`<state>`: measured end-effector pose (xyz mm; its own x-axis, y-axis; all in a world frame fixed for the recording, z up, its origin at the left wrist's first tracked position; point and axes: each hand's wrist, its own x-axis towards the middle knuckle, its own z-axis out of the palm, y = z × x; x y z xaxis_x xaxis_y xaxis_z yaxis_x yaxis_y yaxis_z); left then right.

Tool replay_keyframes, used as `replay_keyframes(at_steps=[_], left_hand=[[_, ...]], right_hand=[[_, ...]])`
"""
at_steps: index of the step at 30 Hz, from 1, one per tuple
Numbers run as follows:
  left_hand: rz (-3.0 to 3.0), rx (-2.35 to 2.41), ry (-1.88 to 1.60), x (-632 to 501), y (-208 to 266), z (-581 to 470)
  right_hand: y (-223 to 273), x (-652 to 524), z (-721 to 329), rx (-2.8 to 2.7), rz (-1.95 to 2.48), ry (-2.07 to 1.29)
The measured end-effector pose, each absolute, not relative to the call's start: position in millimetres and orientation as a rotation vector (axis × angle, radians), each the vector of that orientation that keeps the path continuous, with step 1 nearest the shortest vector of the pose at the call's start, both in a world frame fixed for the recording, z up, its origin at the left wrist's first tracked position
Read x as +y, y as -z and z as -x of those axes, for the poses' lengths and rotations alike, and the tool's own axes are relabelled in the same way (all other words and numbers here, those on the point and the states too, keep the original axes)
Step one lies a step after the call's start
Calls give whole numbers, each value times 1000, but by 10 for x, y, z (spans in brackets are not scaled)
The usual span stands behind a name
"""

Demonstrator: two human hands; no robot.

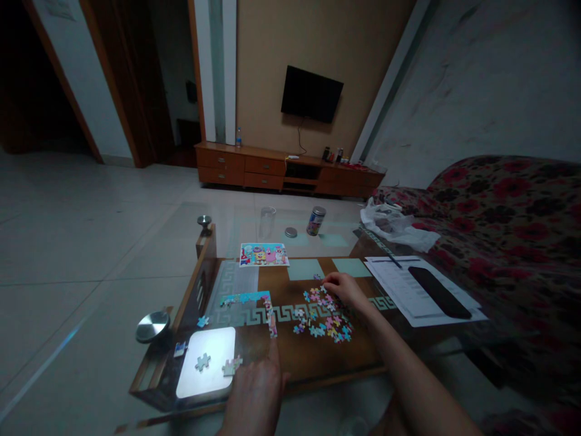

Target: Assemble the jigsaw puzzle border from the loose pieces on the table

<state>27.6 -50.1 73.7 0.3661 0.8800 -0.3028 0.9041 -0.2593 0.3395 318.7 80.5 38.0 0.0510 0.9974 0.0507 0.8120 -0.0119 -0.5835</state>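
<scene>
My left hand (pixel 258 387) lies low over the table, its index finger stretched out to the lower end of a joined puzzle strip (pixel 247 297). The strip runs across and then turns down towards me. Nothing shows in this hand; its other fingers are partly hidden. My right hand (pixel 347 289) reaches to the top of a heap of loose puzzle pieces (pixel 333 321). Its thumb and fingers are pinched on a small pale puzzle piece (pixel 323 289). A reference picture (pixel 264 255) with cartoon figures lies beyond the strip.
A white square plate (pixel 209 378) with puzzle pieces is at the left. Further back stand a clear jar (pixel 267 223), a metal lid (pixel 291 232) and a printed tin (pixel 316 221). Papers (pixel 408 303), a dark phone-like slab (pixel 439 292) and a plastic bag (pixel 399 227) lie right.
</scene>
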Motion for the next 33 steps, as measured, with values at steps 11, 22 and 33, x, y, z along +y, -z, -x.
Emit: replay_keyframes(at_steps=[11, 22, 33], left_hand=[[-2161, 1539, 116, -499, -760, -283], [-2157, 1549, 104, -496, -805, -286], [-2183, 1534, 83, -500, -792, -284]], right_hand=[[-421, 784, -3159, -1816, 1879, -537], [-439, 780, -3142, -1791, 1899, -537], [-435, 775, -3150, -1797, 1883, -537]])
